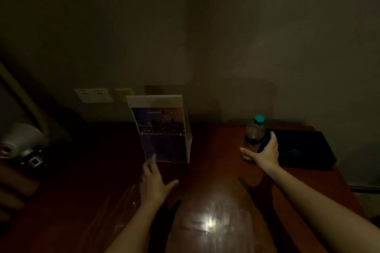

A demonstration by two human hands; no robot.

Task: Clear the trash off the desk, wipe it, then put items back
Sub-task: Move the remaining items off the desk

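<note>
Left hand (154,183), fingers splayed and empty, nears a leaflet stand (162,129) as the right hand (265,154) brackets a water bottle (254,131), grip uncertain, with the desk (216,150) seemingly at the putting-back stage.

The room was dim. A plain beige wall (226,37) rose behind a reddish-brown wooden desk (216,150), whose polished top threw back a bright glare (207,224) near its front. A white socket plate (93,95) sat low on the wall, and a pale grey lamp-like fixture (20,139) stood far left.
</note>
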